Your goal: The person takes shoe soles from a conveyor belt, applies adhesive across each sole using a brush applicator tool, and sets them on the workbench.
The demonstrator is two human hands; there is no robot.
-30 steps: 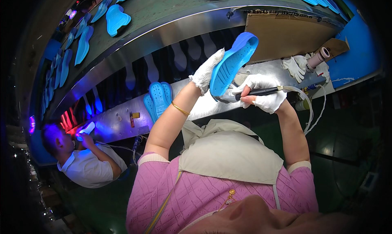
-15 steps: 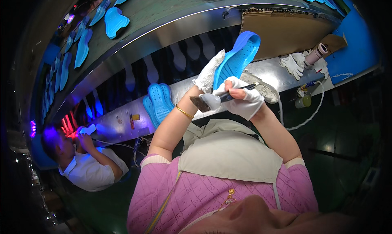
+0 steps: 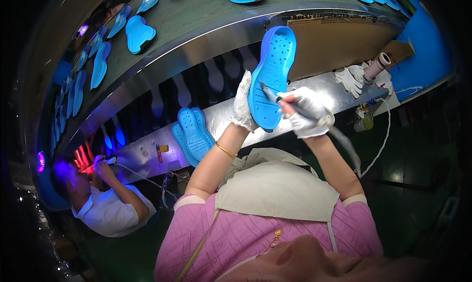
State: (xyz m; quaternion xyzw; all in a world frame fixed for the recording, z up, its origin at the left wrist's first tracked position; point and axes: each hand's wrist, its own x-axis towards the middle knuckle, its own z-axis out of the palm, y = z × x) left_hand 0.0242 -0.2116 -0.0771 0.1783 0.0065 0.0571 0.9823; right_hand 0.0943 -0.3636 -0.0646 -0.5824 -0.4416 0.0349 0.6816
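My left hand (image 3: 242, 102), in a white glove, holds a bright blue shoe sole (image 3: 276, 60) along its left edge, with the fingers extended up its side. The sole is tilted upright, its hollowed inner face and small holes toward me. My right hand (image 3: 309, 112), gloved with bare fingertips, grips a slim brush (image 3: 270, 92). The brush's dark tip is at the sole's inner face, near the left rim; I cannot tell whether it touches. Motion blurs the back end of the brush and a pale cord (image 3: 346, 144) below my right hand.
Several blue soles (image 3: 194, 137) lean together on the metal bench (image 3: 223, 117). More soles (image 3: 140, 33) lie on the green belt (image 3: 196, 11) beyond. Rightward are white gloves (image 3: 349, 80), a pink bottle (image 3: 377, 65) and cardboard (image 3: 334, 46). A co-worker (image 3: 105, 203) sits at left.
The sole has turned more upright and toward me, moving slightly left. My right hand has swung the brush round, bringing its tip to the sole. The cord has shifted. Belt soles have moved slightly left.
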